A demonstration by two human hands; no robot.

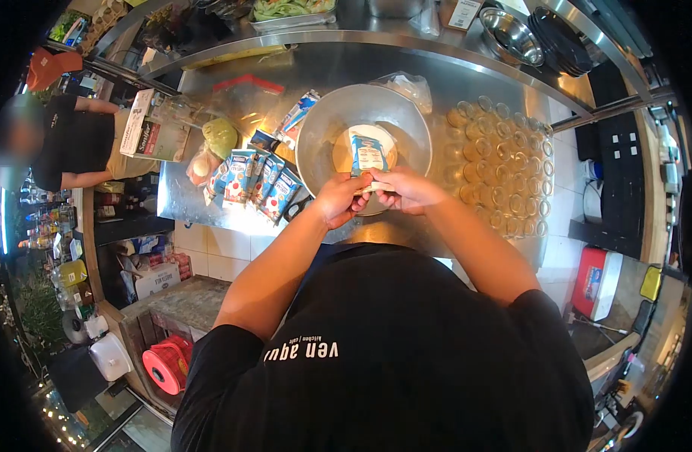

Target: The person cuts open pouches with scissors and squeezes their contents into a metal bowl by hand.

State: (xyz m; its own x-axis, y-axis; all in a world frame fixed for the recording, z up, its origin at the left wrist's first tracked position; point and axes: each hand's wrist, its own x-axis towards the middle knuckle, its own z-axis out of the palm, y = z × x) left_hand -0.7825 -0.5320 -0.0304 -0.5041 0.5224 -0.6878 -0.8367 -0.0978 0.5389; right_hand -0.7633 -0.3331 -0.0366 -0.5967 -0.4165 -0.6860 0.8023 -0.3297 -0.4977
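Both of my hands grip the near end of a blue and white cream carton [369,153], held over a large metal bowl [316,128]. My left hand [342,200] is closed on its left side, and my right hand [406,190] pinches its right side. The carton points away from me, with pale contents in the bowl beneath it. Several similar cream cartons [259,181] stand in a group on the steel table, just left of the bowl. The fingertips partly hide the carton's near end.
Many clear glass jars [504,166] stand in rows to the right. A plastic bag [406,90] lies behind the bowl. A box [154,128] and a green round item [220,135] are at the left. Overhead runs a steel shelf [346,44]. Another person [86,143] stands far left.
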